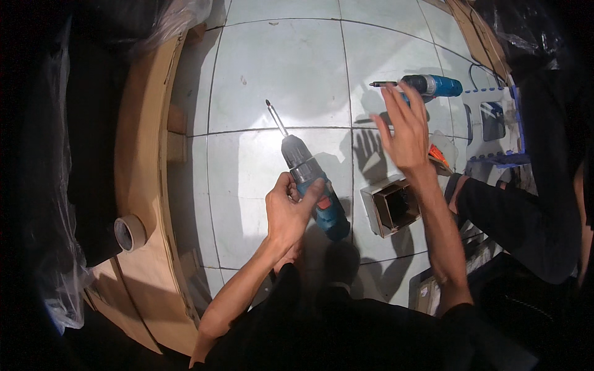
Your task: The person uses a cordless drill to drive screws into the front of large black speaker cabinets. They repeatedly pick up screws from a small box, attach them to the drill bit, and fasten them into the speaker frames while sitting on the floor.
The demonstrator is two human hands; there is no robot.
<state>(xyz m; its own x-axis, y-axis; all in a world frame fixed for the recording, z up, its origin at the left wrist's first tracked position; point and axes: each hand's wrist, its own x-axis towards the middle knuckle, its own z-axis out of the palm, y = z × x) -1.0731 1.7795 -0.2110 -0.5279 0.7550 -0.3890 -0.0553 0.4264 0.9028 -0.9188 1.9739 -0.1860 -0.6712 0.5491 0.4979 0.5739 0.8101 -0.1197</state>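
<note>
My left hand (pixel 286 210) is closed around a blue and black cordless drill (pixel 304 168). A long silver screwdriver bit (pixel 277 119) sticks out of its chuck, pointing up and slightly left. Raised above the floor, my right hand (pixel 405 133) has its fingers apart and nothing in it. Just beyond its fingertips lies a second blue cordless drill (pixel 442 85) with a dark bit, pointing left. The fingers partly cover this drill; whether they touch it I cannot tell.
An open-topped small box (pixel 377 213) stands beneath my right forearm, with an orange-red item (pixel 438 154) beyond it. A tape roll (pixel 130 233) rests on the wooden panel (pixel 145 148) at left. Right, a person's dark-clothed leg (pixel 507 213) and a white plastic crate (pixel 495 148) border the tiled floor (pixel 278 68).
</note>
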